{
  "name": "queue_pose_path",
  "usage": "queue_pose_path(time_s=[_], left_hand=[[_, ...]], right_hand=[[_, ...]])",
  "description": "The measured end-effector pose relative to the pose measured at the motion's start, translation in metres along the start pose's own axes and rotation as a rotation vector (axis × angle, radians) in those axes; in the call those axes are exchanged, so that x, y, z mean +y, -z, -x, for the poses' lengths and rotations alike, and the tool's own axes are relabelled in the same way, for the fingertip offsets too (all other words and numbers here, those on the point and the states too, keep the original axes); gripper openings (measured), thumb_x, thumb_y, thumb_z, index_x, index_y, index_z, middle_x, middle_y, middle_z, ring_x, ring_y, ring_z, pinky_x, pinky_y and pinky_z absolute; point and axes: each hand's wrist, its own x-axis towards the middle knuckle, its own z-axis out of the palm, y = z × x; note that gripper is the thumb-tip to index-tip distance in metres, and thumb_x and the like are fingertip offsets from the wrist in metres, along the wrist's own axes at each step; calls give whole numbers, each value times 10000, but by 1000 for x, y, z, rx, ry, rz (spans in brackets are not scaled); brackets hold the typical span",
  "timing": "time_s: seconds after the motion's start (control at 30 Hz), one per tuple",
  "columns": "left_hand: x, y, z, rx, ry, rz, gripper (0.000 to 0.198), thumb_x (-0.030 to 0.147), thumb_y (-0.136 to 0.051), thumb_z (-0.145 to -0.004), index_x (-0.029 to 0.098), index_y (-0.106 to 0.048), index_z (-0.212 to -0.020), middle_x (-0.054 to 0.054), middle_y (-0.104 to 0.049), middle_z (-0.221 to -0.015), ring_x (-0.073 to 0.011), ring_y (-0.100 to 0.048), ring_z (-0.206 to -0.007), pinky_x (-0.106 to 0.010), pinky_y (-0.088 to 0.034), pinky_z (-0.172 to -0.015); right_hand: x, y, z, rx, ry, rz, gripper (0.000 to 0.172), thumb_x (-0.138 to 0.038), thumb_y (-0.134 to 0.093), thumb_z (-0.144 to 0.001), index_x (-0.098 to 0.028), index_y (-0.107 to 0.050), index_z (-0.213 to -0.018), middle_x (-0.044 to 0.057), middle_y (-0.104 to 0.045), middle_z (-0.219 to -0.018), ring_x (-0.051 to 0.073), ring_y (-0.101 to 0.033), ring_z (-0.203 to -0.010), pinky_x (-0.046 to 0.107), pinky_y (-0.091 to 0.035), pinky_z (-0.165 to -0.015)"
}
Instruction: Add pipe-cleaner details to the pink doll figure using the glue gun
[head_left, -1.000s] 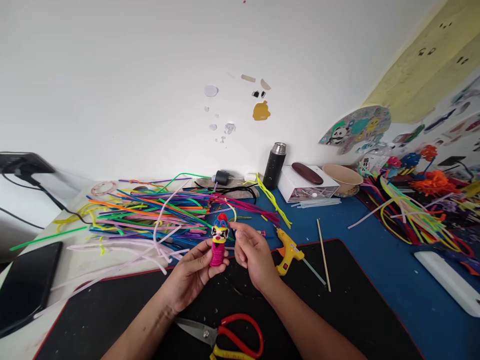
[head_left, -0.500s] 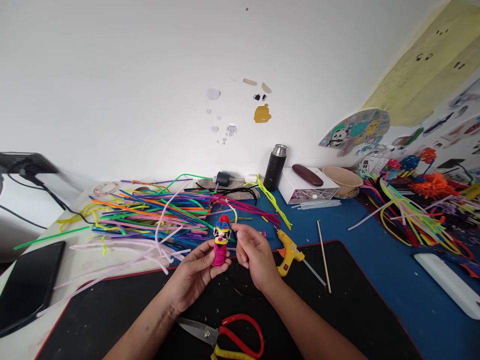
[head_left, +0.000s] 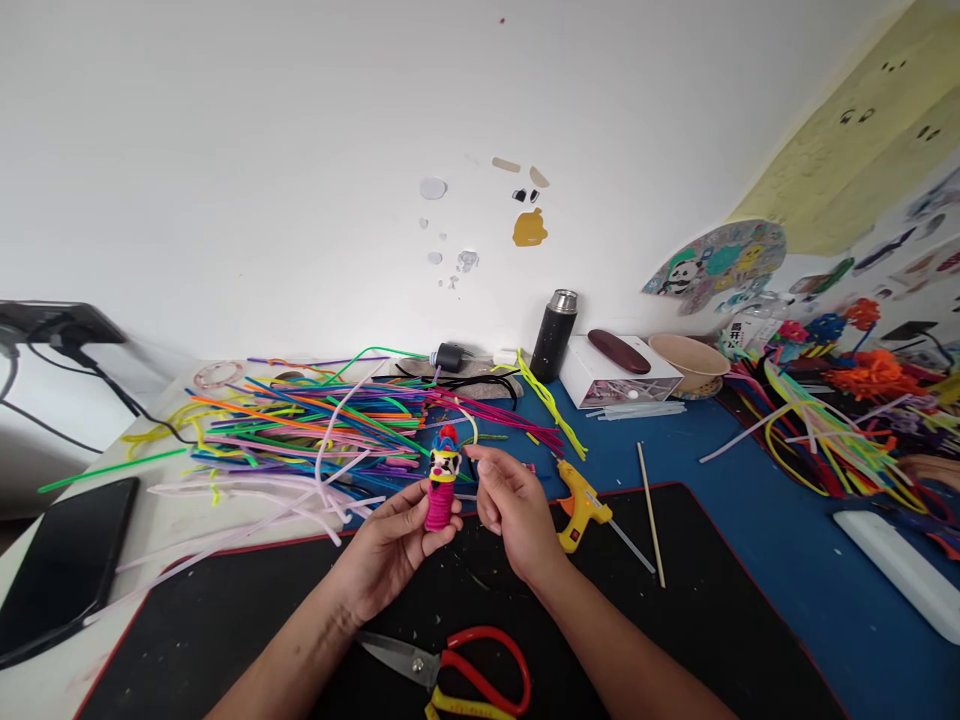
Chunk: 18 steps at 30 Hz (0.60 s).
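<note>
Pipe-cleaner figurine (head_left: pixel 439 505) sits upright just below the centre of the head view, its magenta body pinched between the thumb and fingers of the left hand (head_left: pixel 397 530); gripping it low seems meant to leave the face and the blue-and-red headdress uncovered. Beside that headdress, the right hand (head_left: pixel 514 505) is curled with thumb against forefinger, fingertips close to it; I cannot tell whether they pinch anything. At bottom centre, scissors (head_left: pixel 421 664) lie on the black mat (head_left: pixel 225 600), handles toward the right, probably handy for that hand. Right of centre, a yellow hot glue gun (head_left: pixel 580 507) lies with its nozzle toward the wall, presumably keeping the tip off the wrists. Loose pipe cleaners (head_left: pixel 300 420) spread across the left middle, apparently within reach yet mostly beyond the mat.
</note>
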Motion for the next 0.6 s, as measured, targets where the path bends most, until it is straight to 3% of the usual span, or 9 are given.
queue_pose_path(time_s=[0.4,0.6], left_hand=[[6,-4,5,-61,40,77,253,155,-877,-802,73,-789,-1025,-127,-828,-930,-191,-804,-785,-198,-659,-716],[4,-3,3,-48,10,68,282,153,-892,-789,95,-787,-1044,-133,-833,-962,-208,-810,-845,-232,-664,-782]], right_hand=[[0,1,0,11,-4,-7,421,-548,-741,-907,-171,-752,-1093,-107,-369,-497,68,-284,-429,213,-218,-418],[-1,2,0,0,26,-5,408,-535,-720,-933,-172,-755,-1117,-106,-368,-499,68,-284,-425,215,-220,-415]])
